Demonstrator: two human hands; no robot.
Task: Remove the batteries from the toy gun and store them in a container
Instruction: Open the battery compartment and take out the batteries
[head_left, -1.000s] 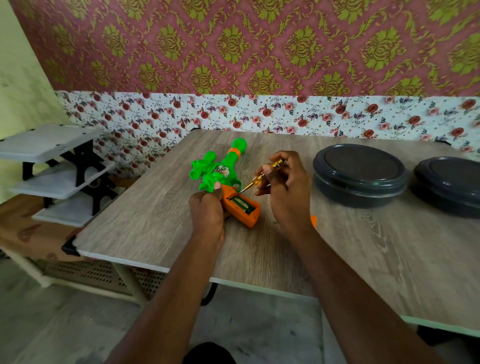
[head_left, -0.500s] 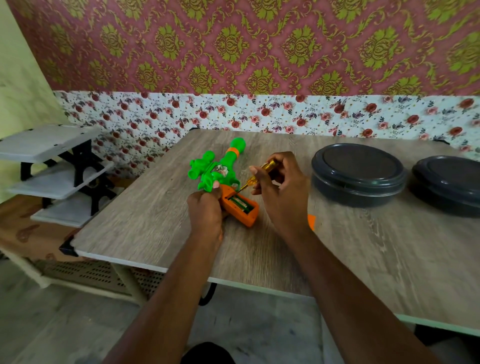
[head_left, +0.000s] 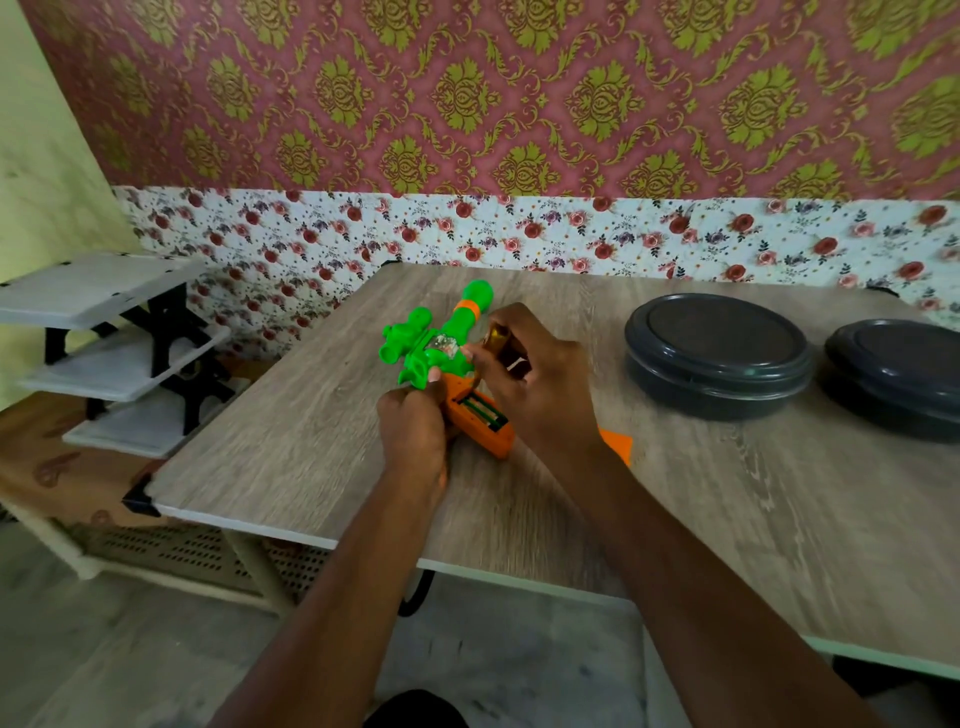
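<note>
A green toy gun (head_left: 431, 345) with an orange handle lies on the wooden table (head_left: 727, 509). My left hand (head_left: 413, 428) grips the orange handle (head_left: 480, 423) from the left. The handle's battery bay is uncovered, and batteries (head_left: 480, 407) show inside it. My right hand (head_left: 537, 379) holds a small screwdriver with an amber handle (head_left: 500, 338), its shaft pointing down at the upper end of the bay. An orange cover piece (head_left: 618, 448) lies on the table, partly hidden behind my right wrist.
Two dark round lidded containers stand on the table, one (head_left: 719, 353) right of my hands and one (head_left: 898, 376) at the far right edge. A white and black shelf rack (head_left: 111, 348) stands left of the table. The patterned wall runs along the table's far edge.
My right hand has tipped the screwdriver more upright and brought its tip down into the top end of the battery bay. My left hand keeps its hold on the handle.
</note>
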